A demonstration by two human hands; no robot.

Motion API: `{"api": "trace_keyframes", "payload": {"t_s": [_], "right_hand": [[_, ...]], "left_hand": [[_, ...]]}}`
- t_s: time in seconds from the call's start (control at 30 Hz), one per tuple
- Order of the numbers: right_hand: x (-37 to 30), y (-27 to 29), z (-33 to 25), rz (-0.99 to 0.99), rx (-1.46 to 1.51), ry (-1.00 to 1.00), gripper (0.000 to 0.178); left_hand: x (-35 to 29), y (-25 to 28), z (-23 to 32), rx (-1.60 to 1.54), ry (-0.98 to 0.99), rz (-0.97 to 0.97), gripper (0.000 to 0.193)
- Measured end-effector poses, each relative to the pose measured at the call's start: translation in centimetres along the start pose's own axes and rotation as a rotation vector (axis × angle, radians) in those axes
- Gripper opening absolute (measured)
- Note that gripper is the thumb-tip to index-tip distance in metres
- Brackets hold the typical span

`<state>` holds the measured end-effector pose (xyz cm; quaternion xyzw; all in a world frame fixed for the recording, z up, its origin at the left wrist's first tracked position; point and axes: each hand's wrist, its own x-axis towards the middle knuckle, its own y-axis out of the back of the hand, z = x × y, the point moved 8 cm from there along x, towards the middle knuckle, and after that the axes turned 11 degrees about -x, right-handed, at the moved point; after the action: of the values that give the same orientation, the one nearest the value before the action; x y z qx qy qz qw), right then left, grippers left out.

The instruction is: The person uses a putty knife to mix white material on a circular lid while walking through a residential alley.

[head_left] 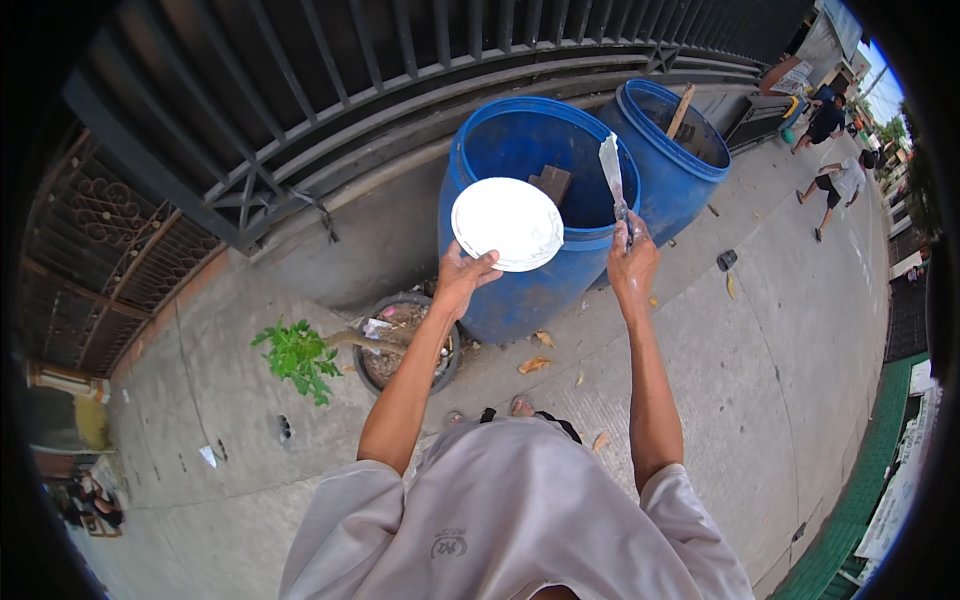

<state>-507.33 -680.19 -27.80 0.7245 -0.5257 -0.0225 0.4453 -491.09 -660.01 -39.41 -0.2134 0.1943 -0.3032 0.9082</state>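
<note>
My left hand (464, 278) grips a round white lid (508, 222) by its near edge, thumb on top, and tilts it over the near rim of an open blue barrel (520, 297). In my right hand (632, 262) is a putty knife (611, 172), its blade pointing up and smeared with something whitish. The knife stands over the right side of the same barrel, apart from the lid. Inside the barrel a piece of brown board (551, 184) shows, partly hidden behind the lid.
A second blue barrel (672, 200) with a wooden stick (681, 111) stands behind to the right. A potted plant (298, 362) leans left by my feet. A dark metal gate (330, 60) runs along the far side. Two people (842, 190) walk on the pavement at right.
</note>
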Motion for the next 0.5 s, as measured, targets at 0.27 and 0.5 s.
{"api": "trace_keyframes", "payload": {"t_s": [0.27,0.5], "right_hand": [[-0.8,-1.5,6.3,-0.004,-0.135,0.001,0.031],[-5.9,0.8,2.1,-0.122,-0.154,0.205,0.031]], "left_hand": [[0.1,0.1,0.1,-0.083,-0.089,0.000,0.040],[-0.6,-1.4,-0.8,-0.103,-0.125,0.021,0.041]]}}
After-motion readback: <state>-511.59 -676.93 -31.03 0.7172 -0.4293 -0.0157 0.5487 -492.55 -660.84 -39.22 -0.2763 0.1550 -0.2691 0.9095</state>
